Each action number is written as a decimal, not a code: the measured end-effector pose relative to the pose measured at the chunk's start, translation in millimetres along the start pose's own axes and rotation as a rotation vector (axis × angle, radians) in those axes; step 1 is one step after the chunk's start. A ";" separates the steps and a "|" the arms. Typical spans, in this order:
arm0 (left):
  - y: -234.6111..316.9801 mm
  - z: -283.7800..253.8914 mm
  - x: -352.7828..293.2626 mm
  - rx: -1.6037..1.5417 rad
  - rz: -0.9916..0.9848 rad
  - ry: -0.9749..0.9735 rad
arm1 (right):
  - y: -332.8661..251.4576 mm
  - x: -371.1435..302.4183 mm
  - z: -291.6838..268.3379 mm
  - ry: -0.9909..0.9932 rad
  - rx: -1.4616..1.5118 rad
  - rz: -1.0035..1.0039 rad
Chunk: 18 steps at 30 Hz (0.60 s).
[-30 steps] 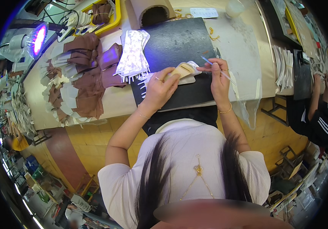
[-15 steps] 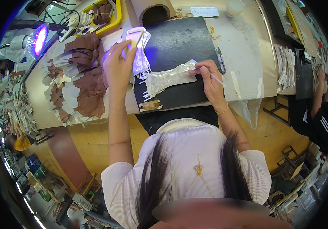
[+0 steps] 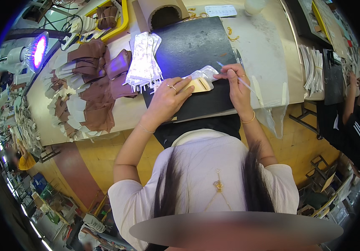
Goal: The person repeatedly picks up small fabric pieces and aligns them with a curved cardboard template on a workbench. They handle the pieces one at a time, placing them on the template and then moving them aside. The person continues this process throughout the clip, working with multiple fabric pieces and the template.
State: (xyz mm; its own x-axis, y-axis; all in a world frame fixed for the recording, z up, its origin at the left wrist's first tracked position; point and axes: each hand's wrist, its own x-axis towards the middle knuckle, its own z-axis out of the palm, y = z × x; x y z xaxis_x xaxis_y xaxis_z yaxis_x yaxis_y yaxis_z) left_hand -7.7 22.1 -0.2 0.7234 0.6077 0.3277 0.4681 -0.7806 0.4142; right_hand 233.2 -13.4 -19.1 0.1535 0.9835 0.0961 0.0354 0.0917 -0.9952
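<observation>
My left hand [image 3: 166,99] holds a small cream template [image 3: 201,85] with a slot near its end, flat on a pale, shiny patterned piece [image 3: 207,72]. That piece lies on the black board [image 3: 192,46], partly hidden under the template and my fingers. In my right hand [image 3: 239,90] is a slim whitish pen [image 3: 246,85], pinched between thumb and fingers, its bluish tip pointing up and left. The fingertips of this hand are at the right end of the pale piece. Several similar pale pieces [image 3: 145,56] are fanned out at the board's left edge.
Stacks of brown and grey pieces [image 3: 94,106] cover the table's left, beneath a glowing lamp [image 3: 41,51]. A cardboard tube [image 3: 163,14] and a yellow tray [image 3: 123,21] stand behind. Clear plastic [image 3: 274,117] hangs over the front edge. Another person [image 3: 347,121] is at far right.
My left hand has moved down and right from the fanned pale pieces, bringing the cream template onto the piece on the board. My right hand keeps the pen and has shifted slightly.
</observation>
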 end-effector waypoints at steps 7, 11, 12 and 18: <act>5.3 19.4 -4.3 0.033 -0.042 0.026 | -3.4 2.5 1.5 -0.016 -0.044 -0.027; 6.7 24.5 -6.7 0.058 -0.023 0.053 | -3.0 0.4 -0.2 -0.010 -0.038 -0.012; 6.6 25.5 -6.9 0.062 -0.020 0.056 | -2.6 -0.1 -0.4 -0.011 -0.036 -0.010; 6.4 27.2 -7.5 0.102 -0.001 0.040 | -1.8 0.8 1.3 -0.023 -0.040 -0.008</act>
State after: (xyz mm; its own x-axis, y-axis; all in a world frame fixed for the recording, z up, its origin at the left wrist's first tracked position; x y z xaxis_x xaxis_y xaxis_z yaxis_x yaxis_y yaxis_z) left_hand 3.7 8.6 -23.1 0.7030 0.6123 0.3618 0.5195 -0.7895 0.3268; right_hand 232.0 -12.5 -17.3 0.1298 0.9862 0.1032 0.0757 0.0939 -0.9927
